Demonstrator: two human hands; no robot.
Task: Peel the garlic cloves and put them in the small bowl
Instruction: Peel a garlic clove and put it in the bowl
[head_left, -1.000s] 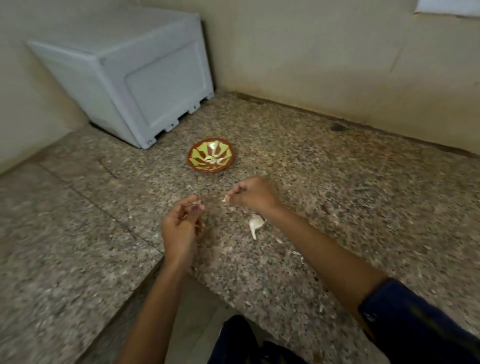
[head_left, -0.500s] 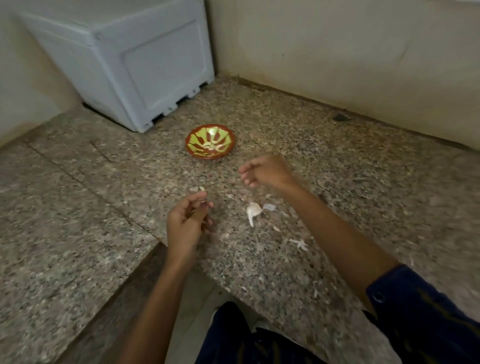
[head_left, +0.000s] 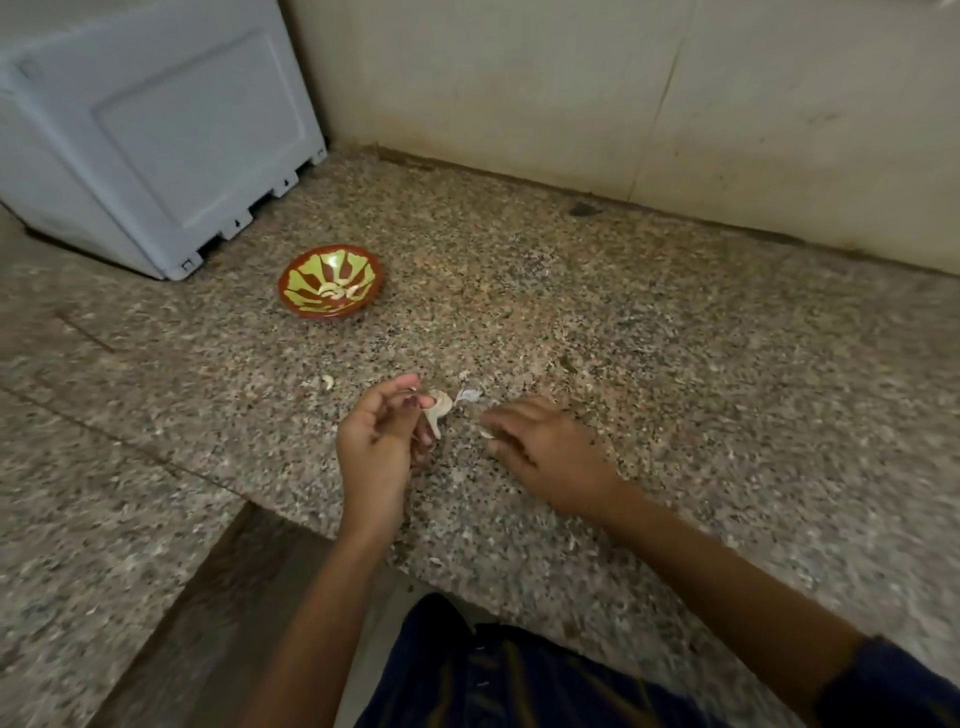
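Left hand (head_left: 376, 447): palm turned up, fingers curled inward. Thumb and forefinger tips meet at a pale garlic clove (head_left: 438, 410) that lies at the fingertips, just right of them. Whether the clove is pinched or merely behind the fingertips on the stone, I cannot tell; motion blur softens the contact.

Right hand (head_left: 545, 449): back of hand up, low over the counter, fingers bent and pointing left toward the clove. A small pale scrap shows under its fingertips, too blurred to say if it is held. Hands near each other, not touching.

Between them, just beyond the clove: a thin whitish flake of garlic skin (head_left: 467, 396) on the stone. A second small pale piece (head_left: 327, 382) lies to the left of the left hand, apart from it.

Farther out, beyond the left hand: the small bowl (head_left: 332, 280), red-brown rim, yellow-green rayed pattern inside, upright on the counter, well apart from both hands. Pale curved pieces rest at its centre, likely peeled cloves.

Speckled granite counter (head_left: 675, 364), littered with fine skin fragments near the front edge. A pale grey plastic box (head_left: 156, 135) sits in the back left corner against the wall (head_left: 571, 93). Dark blue sleeve (head_left: 893, 686) on the right forearm.
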